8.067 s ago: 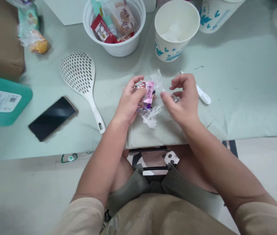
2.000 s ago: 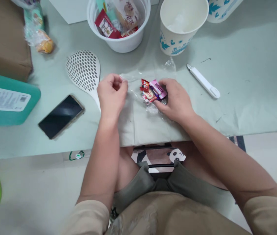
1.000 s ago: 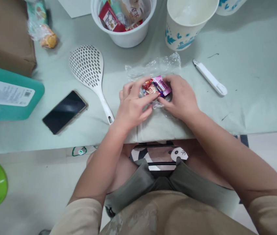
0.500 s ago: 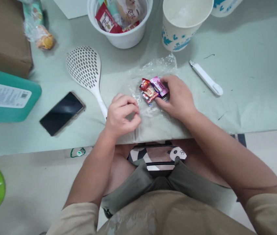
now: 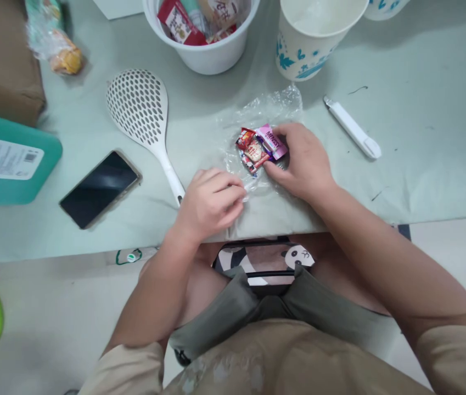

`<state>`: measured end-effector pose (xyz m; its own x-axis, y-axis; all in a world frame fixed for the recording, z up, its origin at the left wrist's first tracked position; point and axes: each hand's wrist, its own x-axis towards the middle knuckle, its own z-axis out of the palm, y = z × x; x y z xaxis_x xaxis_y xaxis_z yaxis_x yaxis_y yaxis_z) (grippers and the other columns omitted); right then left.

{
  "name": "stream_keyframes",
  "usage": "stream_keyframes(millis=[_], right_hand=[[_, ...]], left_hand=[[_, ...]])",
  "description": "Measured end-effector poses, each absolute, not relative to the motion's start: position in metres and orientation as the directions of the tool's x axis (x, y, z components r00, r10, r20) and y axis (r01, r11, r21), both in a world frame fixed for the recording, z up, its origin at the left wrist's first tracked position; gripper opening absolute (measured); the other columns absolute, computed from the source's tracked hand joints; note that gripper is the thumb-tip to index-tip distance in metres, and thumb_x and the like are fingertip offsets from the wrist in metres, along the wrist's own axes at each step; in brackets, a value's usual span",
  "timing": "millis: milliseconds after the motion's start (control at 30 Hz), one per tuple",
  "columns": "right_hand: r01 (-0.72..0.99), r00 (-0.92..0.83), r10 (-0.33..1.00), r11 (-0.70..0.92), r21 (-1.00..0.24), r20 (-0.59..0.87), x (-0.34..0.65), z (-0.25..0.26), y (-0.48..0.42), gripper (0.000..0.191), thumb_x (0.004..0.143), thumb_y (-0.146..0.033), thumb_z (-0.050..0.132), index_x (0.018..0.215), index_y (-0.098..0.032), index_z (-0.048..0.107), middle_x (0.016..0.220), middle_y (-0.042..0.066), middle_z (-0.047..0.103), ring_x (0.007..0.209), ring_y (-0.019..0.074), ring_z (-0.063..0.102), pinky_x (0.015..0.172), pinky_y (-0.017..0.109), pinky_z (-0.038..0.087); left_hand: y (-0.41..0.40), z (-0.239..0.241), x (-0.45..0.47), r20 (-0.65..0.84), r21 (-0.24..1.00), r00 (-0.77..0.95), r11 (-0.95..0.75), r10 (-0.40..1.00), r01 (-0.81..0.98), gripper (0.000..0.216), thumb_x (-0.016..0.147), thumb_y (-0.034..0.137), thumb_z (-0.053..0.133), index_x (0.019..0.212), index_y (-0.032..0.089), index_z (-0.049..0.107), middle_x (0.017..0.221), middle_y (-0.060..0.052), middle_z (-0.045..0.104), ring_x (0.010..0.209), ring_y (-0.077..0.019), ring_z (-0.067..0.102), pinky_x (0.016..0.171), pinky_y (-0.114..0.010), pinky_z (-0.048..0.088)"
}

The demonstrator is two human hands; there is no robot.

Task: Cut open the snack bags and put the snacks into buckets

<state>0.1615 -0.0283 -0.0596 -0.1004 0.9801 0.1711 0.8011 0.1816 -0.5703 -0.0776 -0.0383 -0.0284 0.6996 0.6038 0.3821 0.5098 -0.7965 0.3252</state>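
Observation:
A small cluster of wrapped candies (image 5: 253, 152), red, pink and purple, lies on a crumpled sheet of clear plastic film (image 5: 271, 107) on the table. My right hand (image 5: 302, 162) curls around the right side of the cluster, thumb and forefinger against the pink packet (image 5: 273, 141). On the near left of the film, my left hand (image 5: 214, 203) is closed, its fingertips pinching the film's edge. Just left of that hand lies a white slotted skimmer (image 5: 142, 109), its handle end close to the knuckles.
A white tub (image 5: 212, 60) of packaged snacks and a patterned paper cup (image 5: 301, 55) stand behind the film. On the right lies a white cutter (image 5: 352, 127). A phone (image 5: 100, 189), a green bottle (image 5: 14, 181) and a brown box (image 5: 2, 66) are on the left.
My left hand has moved slightly right, and its fingers have closed onto the film's edge. My right hand stays around the candies. The view has shifted a little.

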Motion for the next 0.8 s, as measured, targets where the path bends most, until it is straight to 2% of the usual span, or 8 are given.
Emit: stream_keyframes(millis=[167, 367, 467, 533, 600, 667, 733, 800], right_hand=[[0.797, -0.136, 0.98, 0.194, -0.571, 0.144, 0.165, -0.056, -0.027, 0.048, 0.083, -0.032, 0.071, 0.128, -0.024, 0.055, 0.129, 0.015, 0.068, 0.121, 0.0375, 0.064, 0.105, 0.058, 0.052], [0.8, -0.154, 0.978, 0.206, -0.563, 0.139, 0.169, -0.055, -0.027, 0.053, 0.082, -0.037, 0.074, 0.13, -0.023, 0.056, 0.131, 0.016, 0.068, 0.121, 0.0378, 0.063, 0.105, 0.058, 0.052], [0.795, -0.155, 0.977, 0.21, -0.568, 0.145, 0.169, -0.056, -0.028, 0.051, 0.084, -0.04, 0.072, 0.13, -0.025, 0.056, 0.13, 0.015, 0.068, 0.12, 0.0383, 0.064, 0.105, 0.058, 0.052], [0.794, -0.15, 0.977, 0.212, -0.57, 0.154, 0.167, -0.057, -0.029, 0.049, 0.085, -0.041, 0.07, 0.13, -0.026, 0.057, 0.13, 0.015, 0.069, 0.12, 0.0387, 0.064, 0.105, 0.058, 0.052], [0.796, -0.146, 0.975, 0.215, -0.566, 0.166, 0.165, -0.057, -0.03, 0.048, 0.086, -0.041, 0.068, 0.131, -0.026, 0.058, 0.13, 0.015, 0.07, 0.12, 0.0389, 0.064, 0.106, 0.059, 0.051], [0.802, -0.138, 0.974, 0.216, -0.557, 0.179, 0.162, -0.058, -0.031, 0.049, 0.086, -0.04, 0.067, 0.131, -0.025, 0.058, 0.13, 0.015, 0.07, 0.121, 0.0392, 0.064, 0.107, 0.061, 0.05], [0.805, -0.128, 0.974, 0.214, -0.554, 0.189, 0.161, -0.058, -0.032, 0.05, 0.085, -0.04, 0.068, 0.132, -0.024, 0.058, 0.13, 0.016, 0.07, 0.121, 0.0395, 0.064, 0.108, 0.061, 0.05], [0.802, -0.123, 0.974, 0.21, -0.559, 0.189, 0.161, -0.058, -0.033, 0.053, 0.085, -0.042, 0.069, 0.134, -0.024, 0.057, 0.131, 0.017, 0.07, 0.122, 0.04, 0.064, 0.107, 0.062, 0.05]], left_hand=[[-0.039, -0.024, -0.082, 0.433, 0.404, 0.671, -0.795, 0.602, 0.452, 0.012, 0.086, 0.013, 0.064, 0.079, 0.021, 0.071, 0.083, 0.0, 0.078, 0.073, -0.0159, 0.067, 0.068, -0.035, 0.047], [-0.04, -0.022, -0.087, 0.424, 0.5, 0.656, -0.765, 0.625, 0.405, 0.014, 0.08, 0.013, 0.062, 0.072, 0.022, 0.07, 0.072, 0.002, 0.074, 0.063, -0.0127, 0.063, 0.064, -0.034, 0.045], [-0.04, -0.021, -0.085, 0.448, 0.472, 0.643, -0.775, 0.621, 0.42, 0.022, 0.083, 0.02, 0.059, 0.061, 0.022, 0.059, 0.061, 0.002, 0.066, 0.058, -0.0145, 0.058, 0.062, -0.039, 0.042], [-0.041, -0.02, -0.078, 0.499, 0.425, 0.56, -0.749, 0.662, 0.508, 0.028, 0.089, 0.027, 0.055, 0.061, 0.023, 0.055, 0.059, 0.0, 0.065, 0.059, -0.0168, 0.056, 0.063, -0.041, 0.042], [-0.04, -0.02, -0.064, 0.54, 0.409, 0.418, -0.662, 0.73, 0.628, 0.027, 0.092, 0.031, 0.053, 0.068, 0.024, 0.059, 0.069, -0.002, 0.07, 0.066, -0.0193, 0.061, 0.067, -0.042, 0.046], [-0.037, -0.022, -0.048, 0.477, 0.44, 0.379, -0.589, 0.793, 0.678, 0.021, 0.095, 0.029, 0.052, 0.08, 0.024, 0.065, 0.083, -0.004, 0.074, 0.081, -0.0223, 0.068, 0.079, -0.043, 0.053], [-0.032, -0.026, -0.035, 0.388, 0.477, 0.372, -0.529, 0.843, 0.702, 0.015, 0.096, 0.025, 0.053, 0.098, 0.023, 0.068, 0.105, -0.008, 0.076, 0.103, -0.0266, 0.07, 0.096, -0.047, 0.054], [-0.026, -0.032, -0.031, 0.304, 0.508, 0.37, -0.478, 0.878, 0.717, 0.03, 0.094, 0.023, 0.058, 0.123, 0.021, 0.063, 0.131, -0.013, 0.071, 0.126, -0.032, 0.065, 0.112, -0.051, 0.048]])
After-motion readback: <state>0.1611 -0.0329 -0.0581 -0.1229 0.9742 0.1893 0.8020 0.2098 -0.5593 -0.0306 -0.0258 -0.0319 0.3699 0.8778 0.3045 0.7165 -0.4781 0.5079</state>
